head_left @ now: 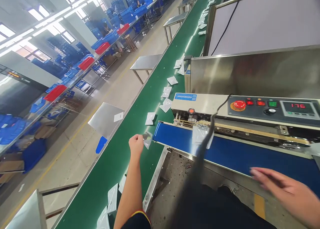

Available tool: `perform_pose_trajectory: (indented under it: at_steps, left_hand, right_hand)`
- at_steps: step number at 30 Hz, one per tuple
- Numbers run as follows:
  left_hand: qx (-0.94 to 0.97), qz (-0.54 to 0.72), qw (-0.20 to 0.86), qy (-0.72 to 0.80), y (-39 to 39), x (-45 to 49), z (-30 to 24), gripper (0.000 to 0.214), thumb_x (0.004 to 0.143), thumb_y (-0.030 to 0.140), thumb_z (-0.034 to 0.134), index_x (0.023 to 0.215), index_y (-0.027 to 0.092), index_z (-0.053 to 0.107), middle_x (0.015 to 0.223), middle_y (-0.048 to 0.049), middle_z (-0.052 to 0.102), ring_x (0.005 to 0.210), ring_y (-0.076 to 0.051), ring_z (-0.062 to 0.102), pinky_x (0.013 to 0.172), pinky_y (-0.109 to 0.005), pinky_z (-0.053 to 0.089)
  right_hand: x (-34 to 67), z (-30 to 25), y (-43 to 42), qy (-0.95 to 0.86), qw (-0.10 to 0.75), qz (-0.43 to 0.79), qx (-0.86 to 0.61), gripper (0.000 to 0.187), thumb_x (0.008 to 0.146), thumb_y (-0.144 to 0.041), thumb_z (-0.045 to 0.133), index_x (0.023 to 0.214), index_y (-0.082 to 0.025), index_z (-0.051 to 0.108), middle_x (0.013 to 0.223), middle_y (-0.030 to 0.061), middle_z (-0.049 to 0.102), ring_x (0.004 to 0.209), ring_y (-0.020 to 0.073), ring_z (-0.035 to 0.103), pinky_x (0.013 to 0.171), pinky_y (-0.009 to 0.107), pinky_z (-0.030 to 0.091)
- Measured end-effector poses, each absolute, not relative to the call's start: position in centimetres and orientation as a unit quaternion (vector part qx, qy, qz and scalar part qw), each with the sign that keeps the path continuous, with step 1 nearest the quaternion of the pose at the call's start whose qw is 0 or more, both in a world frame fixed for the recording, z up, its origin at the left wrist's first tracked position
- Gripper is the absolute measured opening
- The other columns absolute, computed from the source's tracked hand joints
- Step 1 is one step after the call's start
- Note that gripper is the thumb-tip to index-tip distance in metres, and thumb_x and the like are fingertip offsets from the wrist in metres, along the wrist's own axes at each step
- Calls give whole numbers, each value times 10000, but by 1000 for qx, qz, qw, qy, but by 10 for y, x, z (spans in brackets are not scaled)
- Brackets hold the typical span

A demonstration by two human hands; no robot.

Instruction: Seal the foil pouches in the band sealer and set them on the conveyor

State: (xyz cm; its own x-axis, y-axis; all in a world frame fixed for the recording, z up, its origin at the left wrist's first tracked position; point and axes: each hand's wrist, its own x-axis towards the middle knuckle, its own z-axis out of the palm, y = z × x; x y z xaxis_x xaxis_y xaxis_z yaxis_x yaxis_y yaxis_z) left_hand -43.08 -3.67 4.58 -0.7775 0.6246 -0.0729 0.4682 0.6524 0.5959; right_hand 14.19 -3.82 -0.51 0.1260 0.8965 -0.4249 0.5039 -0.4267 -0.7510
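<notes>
A: What is the left hand [136, 146] doing?

B: Its fingers are closed, pinching a small clear pouch [147, 139] with something dark inside. The pouch sits just off the near end of the blue conveyor [225, 152] on the band sealer [200, 104], above the edge of the green conveyor belt [100, 189].

A: And the right hand [282, 189]?

B: Open, with the fingers stretched out and slightly blurred, just above the near edge of the blue conveyor. I can't see anything in it.

A: How much looks done?

B: A second clear bag [201, 135] lies on the blue conveyor beside the sealer's moving bands, partly behind a dark blurred strap. Whether it has a seal yet, I can't tell.

A: What about the rest?

B: White-backed packets [167, 92] lie in a loose line along the green belt, stretching far past the sealer. More packets [112, 198] lie beside the left forearm [130, 185]. They're too small to tell which are sealed, so the count of finished ones is unclear.

A: Is the machine on?

B: Its red lamps are lit, and the temperature display [297, 106] reads 176.
</notes>
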Motion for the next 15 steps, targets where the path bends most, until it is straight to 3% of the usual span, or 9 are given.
perform_pose_trajectory:
  at_steps: [1, 3, 6, 10, 13, 15]
  left_hand:
    - [342, 319, 194, 862, -39, -410, 59, 283, 858, 326, 555, 596, 221, 567, 619, -6, 530, 686, -189, 508, 652, -289, 395]
    - [422, 345, 316, 777, -37, -357, 80, 230, 795, 345, 586, 619, 209, 641, 662, -20, 605, 706, -198, 550, 669, -291, 429]
    - [507, 327, 464, 649, -20, -263, 87, 211, 746, 351, 625, 626, 191, 691, 708, -35, 659, 721, -187, 572, 694, -289, 446]
    - [438, 358, 619, 545, 4, -137, 56, 368, 771, 512, 760, 645, 173, 691, 645, -10, 582, 649, -144, 495, 666, -276, 428]
    - [350, 402, 691, 489, 7, -54, 26, 674, 822, 819, 704, 724, 153, 727, 680, -35, 608, 651, -153, 505, 666, -290, 440]
    - [373, 394, 686, 485, 6, -9, 11, 760, 836, 891, 678, 782, 138, 765, 690, -34, 609, 646, -148, 483, 647, -284, 411]
  right_hand:
    - [121, 6, -32, -542, 184, 480, -664, 520, 693, -830, 796, 914, -373, 907, 1076, 134, 845, 999, 444, 804, 905, 610, 665]
    - [80, 29, -22, -629, 214, 505, -551, 557, 900, -767, 700, 1152, -315, 908, 1263, 129, 825, 1184, 390, 780, 1071, 545, 630]
    - [45, 52, -10, -702, 295, 478, -438, 594, 996, -692, 672, 1363, -252, 831, 1454, 130, 751, 1327, 341, 717, 1164, 489, 581]
    - [84, 51, -4, -667, 315, 495, -459, 519, 1027, -723, 644, 996, -251, 856, 1077, 101, 837, 980, 286, 774, 911, 364, 649]
    - [148, 29, -10, -533, 366, 488, -587, 613, 877, -832, 752, 908, -224, 828, 901, 93, 817, 794, 262, 744, 719, 303, 626]
    - [189, 10, -17, -433, 405, 469, -655, 699, 745, -878, 820, 909, -199, 827, 876, 104, 811, 741, 257, 725, 655, 297, 609]
